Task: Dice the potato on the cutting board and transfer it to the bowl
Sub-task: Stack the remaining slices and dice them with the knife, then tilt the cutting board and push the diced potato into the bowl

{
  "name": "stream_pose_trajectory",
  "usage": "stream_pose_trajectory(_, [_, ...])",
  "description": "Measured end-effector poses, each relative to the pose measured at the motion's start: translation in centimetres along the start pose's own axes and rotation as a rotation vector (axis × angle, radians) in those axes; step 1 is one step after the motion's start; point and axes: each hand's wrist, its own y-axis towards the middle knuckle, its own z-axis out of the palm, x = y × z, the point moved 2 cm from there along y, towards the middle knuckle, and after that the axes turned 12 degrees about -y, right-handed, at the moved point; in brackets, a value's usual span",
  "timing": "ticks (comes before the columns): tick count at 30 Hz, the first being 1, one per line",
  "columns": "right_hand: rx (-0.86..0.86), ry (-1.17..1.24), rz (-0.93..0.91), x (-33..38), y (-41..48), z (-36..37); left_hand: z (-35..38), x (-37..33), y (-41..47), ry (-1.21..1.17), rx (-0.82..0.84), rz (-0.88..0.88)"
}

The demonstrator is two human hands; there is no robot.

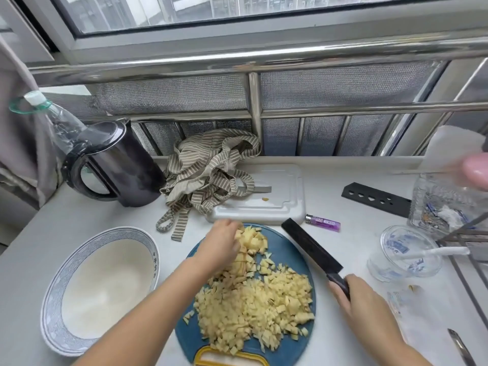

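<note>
Currently the potato (253, 299) lies on the blue cutting board (282, 247) in two groups: a wide heap of finished dice from the centre to 5 o'clock, and a coarser clump at 12 o'clock that appears to need further cuts.

The left hand (224, 244) rests on that 12 o'clock clump, knuckles up, fingers curled down over the pieces and gripping them. The fingertips are hidden among the pieces.

The right hand (353, 299) is wrapped around the handle of the knife (311, 247). The knife sits at 3 o'clock of the board, along its edge. Its long axis runs from the handle at 5 o'clock to the tip at 11 o'clock. The uncut clump lies at 10 o'clock from the blade, so the next cut probably requires the blade to move in that direction until it is just beside the left fingers.

The bowl (68, 262) stands on the worktop (356, 249) at 9 o'clock, just beside the board, and holds no potato. The left hand is the nearer one to it. Judgement: dicing is nearly complete; transfer has not begun.
</note>
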Motion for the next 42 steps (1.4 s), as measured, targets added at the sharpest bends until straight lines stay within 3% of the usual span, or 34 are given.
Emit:
stream_pose_trajectory(3, [-0.111,0.006,0.028,-1.9,-0.8,2.5,-0.9,-0.4,4.2,-0.067,-0.052,-0.03])
stream_pose_trajectory(13, [-0.127,-0.112,0.017,-1.8,0.2,4.6,3.0,-3.5,13.7,0.059,0.031,0.049])
stream_pose_trajectory(24, [-0.101,-0.127,0.097,-2.1,1.0,4.2,2.5,-3.3,13.8,-0.035,0.041,0.027])
stream_pose_trajectory(29, [0.044,-0.152,0.096,-1.6,1.1,2.7,0.5,-4.2,10.2,-0.104,0.044,0.128])
stream_pose_trajectory(34, [0.02,0.177,0.033,0.3,0.1,1.4,0.0,-2.4,2.5,-0.127,0.153,0.095])
stream_pose_trajectory(39, [0.354,0.758,0.337,1.4,-1.1,2.0,0.1,2.8,-2.6,-0.198,0.057,-0.065])
stream_pose_trajectory(42, [0.391,0.841,0.405,1.0,-0.7,3.1,0.1,4.3,-4.7,-0.31,-0.064,-0.142])
